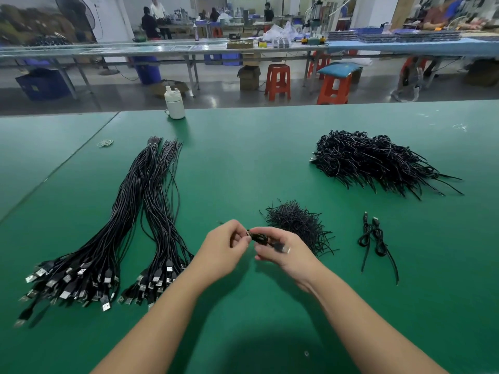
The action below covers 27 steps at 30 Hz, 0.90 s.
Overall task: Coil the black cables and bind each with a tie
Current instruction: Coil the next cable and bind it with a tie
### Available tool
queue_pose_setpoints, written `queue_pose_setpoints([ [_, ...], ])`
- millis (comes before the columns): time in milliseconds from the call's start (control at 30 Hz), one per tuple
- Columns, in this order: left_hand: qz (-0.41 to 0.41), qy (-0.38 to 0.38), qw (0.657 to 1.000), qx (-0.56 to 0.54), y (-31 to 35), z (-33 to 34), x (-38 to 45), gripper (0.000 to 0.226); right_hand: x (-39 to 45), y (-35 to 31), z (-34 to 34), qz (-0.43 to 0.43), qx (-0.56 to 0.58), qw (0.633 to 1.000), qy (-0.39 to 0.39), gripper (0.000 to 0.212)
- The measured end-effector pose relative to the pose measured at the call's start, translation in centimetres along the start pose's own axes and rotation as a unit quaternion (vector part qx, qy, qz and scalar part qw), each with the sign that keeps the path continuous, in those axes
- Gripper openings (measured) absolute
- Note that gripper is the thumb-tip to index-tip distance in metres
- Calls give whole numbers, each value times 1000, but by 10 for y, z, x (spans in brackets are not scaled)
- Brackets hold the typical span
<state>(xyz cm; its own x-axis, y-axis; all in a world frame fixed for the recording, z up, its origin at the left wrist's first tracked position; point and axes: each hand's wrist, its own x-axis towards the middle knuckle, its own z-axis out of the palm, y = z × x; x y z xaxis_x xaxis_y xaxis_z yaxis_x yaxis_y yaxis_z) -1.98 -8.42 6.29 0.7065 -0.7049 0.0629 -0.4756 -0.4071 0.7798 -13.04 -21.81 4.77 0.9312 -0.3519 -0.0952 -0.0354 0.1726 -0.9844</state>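
Both hands meet above the near middle of the green felt-covered surface [243, 163]. The left hand [225, 248] pinches one end of a small coiled black cable [259, 238] with curled fingers [241, 237], and the right hand [283, 252] grips the other side of the coil, its silver USB plug sticking out over the knuckles.

Just beyond the right hand lies a loose heap of short black wire ties [297, 224], nearly touching it. To the right of that, two bound black cable coils [374, 238] lie side by side with tails trailing toward the near edge. Farther back on the right sits a large pile of finished black coils [372, 160]. On the left, two long bundles of straight black USB cables [129, 225] run from far to near, their plugs fanned out close to the left forearm.

A white lidded bottle [174, 103] stands at the far edge, and a pale rubber band [105, 143] lies near the seam on the left. Bare green stretches between the bundles and the ties and across the near side. No writing can be read.
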Motion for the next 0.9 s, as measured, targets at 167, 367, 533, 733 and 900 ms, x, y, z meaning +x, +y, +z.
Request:
queue_pose_setpoints([
  [167,-25,-29,999,-14,3,4,4,12,5,1,0,-18,-83,995,58,15],
  [367,18,-18,997,69,15,6,-2,16,9,-3,-5,-16,-239,968,73,30],
  [533,205,45,945,252,21,9,-9,11,8,-7,-2,-21,-229,970,77,48],
  [733,309,101,902,282,7,15,-12,5,-2,-12,-7,90,-48,995,13,37],
  [900,389,102,846,351,9,25,-8,13,-8,-17,-18,158,26,987,13,37],
])
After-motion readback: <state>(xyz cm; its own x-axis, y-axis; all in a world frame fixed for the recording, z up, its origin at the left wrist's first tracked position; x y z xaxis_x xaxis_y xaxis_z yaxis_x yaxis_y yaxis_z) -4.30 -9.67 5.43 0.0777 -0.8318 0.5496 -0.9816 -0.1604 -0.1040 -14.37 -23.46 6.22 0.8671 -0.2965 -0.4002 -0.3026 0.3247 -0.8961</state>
